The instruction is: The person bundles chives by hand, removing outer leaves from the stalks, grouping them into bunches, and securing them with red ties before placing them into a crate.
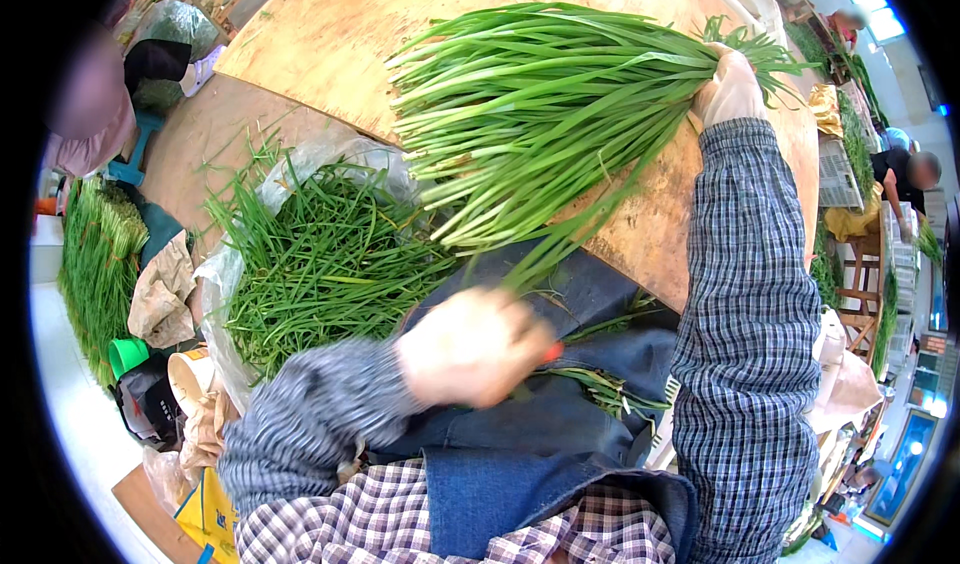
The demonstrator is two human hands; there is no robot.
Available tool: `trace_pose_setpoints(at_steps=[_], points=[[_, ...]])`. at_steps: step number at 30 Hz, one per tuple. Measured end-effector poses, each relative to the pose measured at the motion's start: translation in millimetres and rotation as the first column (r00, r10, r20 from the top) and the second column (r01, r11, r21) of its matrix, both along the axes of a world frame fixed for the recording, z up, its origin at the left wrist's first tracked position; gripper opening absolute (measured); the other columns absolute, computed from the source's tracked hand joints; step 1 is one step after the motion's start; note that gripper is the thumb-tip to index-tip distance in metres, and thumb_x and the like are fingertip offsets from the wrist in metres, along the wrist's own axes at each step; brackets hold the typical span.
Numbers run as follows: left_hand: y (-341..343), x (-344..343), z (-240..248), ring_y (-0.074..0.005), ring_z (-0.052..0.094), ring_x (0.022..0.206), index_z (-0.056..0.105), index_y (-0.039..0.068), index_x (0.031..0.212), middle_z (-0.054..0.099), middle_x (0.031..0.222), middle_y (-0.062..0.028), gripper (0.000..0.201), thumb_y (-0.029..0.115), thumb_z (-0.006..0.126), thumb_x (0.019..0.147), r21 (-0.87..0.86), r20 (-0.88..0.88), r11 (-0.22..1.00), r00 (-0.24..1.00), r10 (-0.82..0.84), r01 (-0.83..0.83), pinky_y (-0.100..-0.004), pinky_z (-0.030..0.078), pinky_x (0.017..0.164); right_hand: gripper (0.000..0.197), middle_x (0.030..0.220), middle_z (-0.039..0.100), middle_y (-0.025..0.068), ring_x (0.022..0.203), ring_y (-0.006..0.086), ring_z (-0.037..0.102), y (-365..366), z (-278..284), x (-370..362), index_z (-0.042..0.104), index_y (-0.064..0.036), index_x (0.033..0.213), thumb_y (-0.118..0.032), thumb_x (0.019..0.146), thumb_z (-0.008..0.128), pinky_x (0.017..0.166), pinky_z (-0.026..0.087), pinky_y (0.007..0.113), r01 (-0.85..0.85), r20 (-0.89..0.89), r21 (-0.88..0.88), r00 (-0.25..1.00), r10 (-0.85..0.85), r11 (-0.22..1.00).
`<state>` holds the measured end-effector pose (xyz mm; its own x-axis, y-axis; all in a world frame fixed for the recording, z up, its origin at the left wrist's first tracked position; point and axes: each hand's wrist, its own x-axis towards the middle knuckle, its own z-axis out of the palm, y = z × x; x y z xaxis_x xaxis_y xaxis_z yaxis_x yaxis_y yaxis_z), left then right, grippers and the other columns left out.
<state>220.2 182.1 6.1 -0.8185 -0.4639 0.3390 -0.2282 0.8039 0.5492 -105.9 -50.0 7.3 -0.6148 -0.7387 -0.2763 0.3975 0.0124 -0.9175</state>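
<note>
While the right hand (730,89) is gripping the leafy bunch (560,114) by its tips, seemingly so the pale stalks (440,109) are fanning free over the wooden surface (310,64), the left hand (475,349) is hovering above the dark apron (565,426), its grip too smeared to tell open from closed.

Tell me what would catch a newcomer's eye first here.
First, the big green bunch fanned across the upper middle of the picture over the wooden table, its right end gripped in the right hand. Next, the heap of loose greens in a clear bag, left of centre. Then the left hand, blurred, below the bunch near the middle.
</note>
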Motion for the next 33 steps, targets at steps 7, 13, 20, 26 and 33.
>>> trace_pose_setpoints(at_steps=[7,13,20,26,33], points=[[60,164,-37,-0.028,0.059,0.063,0.058,0.007,0.074,0.061,0.072,-0.0089,0.01,0.008,0.065,0.067,0.005,0.489,0.735,0.643,0.589,-0.678,-0.0364,0.048,0.053,0.041,0.104,0.055,0.0248,0.08,0.0281,0.061,33,32,17,0.036,0.0134,0.112,0.0,0.079,0.057,0.072,0.055,0.04,-0.059,0.109,-0.125,0.991,0.073,0.99],[35,119,-33,-0.0309,0.054,0.096,0.059,0.008,0.104,0.056,0.107,-0.0098,0.033,0.01,0.064,0.072,-0.052,0.431,0.773,0.684,0.589,-0.633,-0.0398,0.044,0.079,0.046,0.101,0.056,0.0219,0.077,0.0268,0.06,5,4,-4,0.038,0.0141,0.111,0.0,0.075,0.062,0.068,0.054,0.038,0.014,0.097,-0.025,0.995,-0.011,1.0],[-52,-25,25,-0.022,0.053,0.078,0.058,0.011,0.108,0.05,0.094,-0.0059,0.041,0.009,0.057,0.067,-0.446,-0.064,0.823,0.929,0.364,-0.353,-0.0319,0.046,0.064,0.038,0.094,0.058,0.0169,0.069,0.0238,0.059,15,17,18,0.046,0.0111,0.103,0.004,0.071,0.064,0.061,0.053,0.036,0.095,-0.011,-0.094,0.995,-0.096,0.991],[-84,-43,25,-0.0214,0.054,0.074,0.06,0.008,0.089,0.056,0.086,-0.0075,0.019,0.011,0.057,0.07,-0.521,-0.184,0.791,0.947,0.263,-0.321,-0.0339,0.046,0.06,0.041,0.095,0.058,0.0195,0.07,0.0261,0.06,18,23,29,0.042,0.014,0.106,0.005,0.071,0.063,0.063,0.054,0.037,0.019,0.078,-0.054,0.997,-0.015,0.998],[-3,114,18,-0.0243,0.059,0.063,0.061,0.008,0.084,0.058,0.071,-0.0076,0.024,-0.001,0.068,0.062,0.284,0.128,0.851,0.897,0.423,-0.442,-0.0333,0.048,0.053,0.041,0.095,0.059,0.0189,0.073,0.0235,0.06,15,8,10,0.045,0.0158,0.104,0.001,0.071,0.066,0.065,0.054,0.034,0.064,0.113,-0.033,0.992,-0.059,0.997]])
